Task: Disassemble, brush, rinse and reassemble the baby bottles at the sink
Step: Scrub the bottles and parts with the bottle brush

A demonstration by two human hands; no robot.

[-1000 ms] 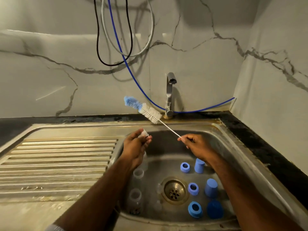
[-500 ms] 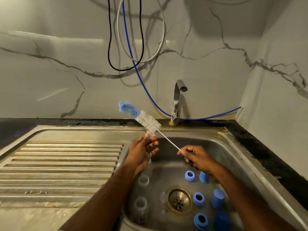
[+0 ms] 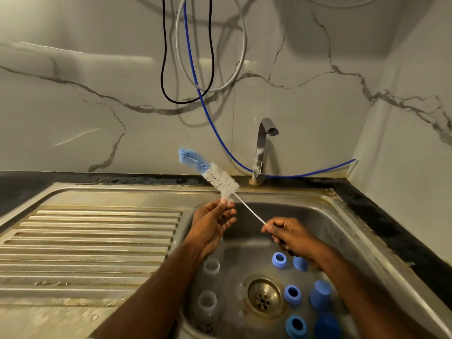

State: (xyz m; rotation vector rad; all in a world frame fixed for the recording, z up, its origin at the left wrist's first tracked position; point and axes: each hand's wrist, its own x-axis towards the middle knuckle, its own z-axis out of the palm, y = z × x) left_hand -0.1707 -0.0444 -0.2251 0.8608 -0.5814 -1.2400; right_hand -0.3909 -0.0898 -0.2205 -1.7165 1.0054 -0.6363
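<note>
My right hand [image 3: 289, 237] grips the thin white handle of a bottle brush [image 3: 215, 176] whose white bristles end in a blue tip, slanting up to the left over the sink [image 3: 342, 231]. My left hand [image 3: 211, 222] pinches a small clear nipple [image 3: 226, 201] at its fingertips, right against the lower end of the bristles. In the basin lie two clear bottles [image 3: 208, 302] on the left and several blue rings [image 3: 292, 294] and blue caps [image 3: 320, 293] on the right of the drain [image 3: 264, 296].
A steel tap [image 3: 263, 148] stands behind the basin, its spout dry. The ribbed draining board [image 3: 85, 245] stretches to the left. Black, grey and blue cables [image 3: 193, 69] hang on the marble wall. A dark counter edge [image 3: 396, 233] runs along the right.
The brush and both hands have stayed together over the sink while my head tilted up. The nipple in my left hand has come up against the bristles' base.
</note>
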